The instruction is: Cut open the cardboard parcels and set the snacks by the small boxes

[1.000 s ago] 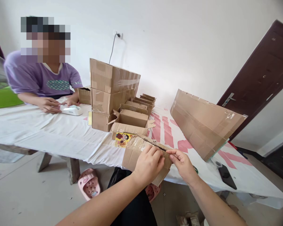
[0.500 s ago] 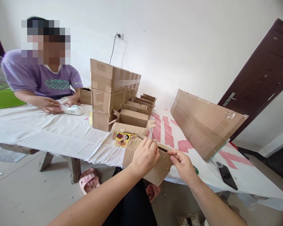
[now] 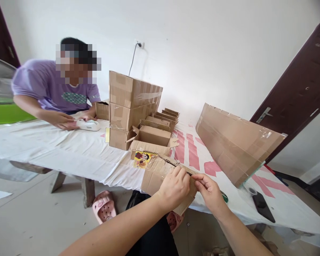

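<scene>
Surface: table (image 3: 69, 153) under a white cloth with red marks; white wall (image 3: 202, 42) behind, dark door (image 3: 301, 89) at right.
Held: taped cardboard box (image 3: 156, 176), tilted at the near table edge.
Left hand (image 3: 174, 188): fingers curled over its top seam.
Right hand (image 3: 210, 193): pinching that seam's end.
Others: sealed stack (image 3: 130, 103), open cartons (image 3: 153, 137) beside it; contents hidden.
Label: cartoon sticker (image 3: 142, 159), writing unreadable.

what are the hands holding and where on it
The left hand and right hand both pinch the taped cardboard box along its top edge.

White wall (image 3: 202, 42), dark door (image 3: 301, 89), grey floor (image 3: 29, 220)
</scene>
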Available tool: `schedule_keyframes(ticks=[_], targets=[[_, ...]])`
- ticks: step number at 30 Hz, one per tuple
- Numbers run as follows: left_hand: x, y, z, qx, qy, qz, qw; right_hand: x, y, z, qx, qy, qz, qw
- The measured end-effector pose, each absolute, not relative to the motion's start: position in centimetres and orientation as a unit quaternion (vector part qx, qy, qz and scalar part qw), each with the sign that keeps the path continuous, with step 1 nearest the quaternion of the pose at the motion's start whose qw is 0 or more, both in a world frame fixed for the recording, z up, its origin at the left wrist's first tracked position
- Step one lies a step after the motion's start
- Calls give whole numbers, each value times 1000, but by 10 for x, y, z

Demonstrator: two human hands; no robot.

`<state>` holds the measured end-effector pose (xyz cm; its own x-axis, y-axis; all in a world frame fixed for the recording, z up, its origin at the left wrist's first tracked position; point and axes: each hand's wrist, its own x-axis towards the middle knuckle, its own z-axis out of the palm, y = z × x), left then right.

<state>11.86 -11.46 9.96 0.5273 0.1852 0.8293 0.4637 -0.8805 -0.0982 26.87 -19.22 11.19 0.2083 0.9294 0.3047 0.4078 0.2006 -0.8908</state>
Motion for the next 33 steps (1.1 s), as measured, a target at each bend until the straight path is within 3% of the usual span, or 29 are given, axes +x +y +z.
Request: schedule_keyframes(ticks=[7,13,22,27,33], targets=[[97,-99,117,-817,-280,-487,129,269,-193,110,-588,-569,253,516],[102,-120,108,-853,-205,-476,61,268,-194,110,-575,-561,269,531],[113,-123,100,-871,-167,-440,137,267,-199,105,-582,-559,275,523],[106,-112,107,-859,-230,-437,137,264,-200,105,-595,-561,245,521],[83,-98,108,-803,-299,-516,-9,269,-196,97,-611,-558,221,516]])
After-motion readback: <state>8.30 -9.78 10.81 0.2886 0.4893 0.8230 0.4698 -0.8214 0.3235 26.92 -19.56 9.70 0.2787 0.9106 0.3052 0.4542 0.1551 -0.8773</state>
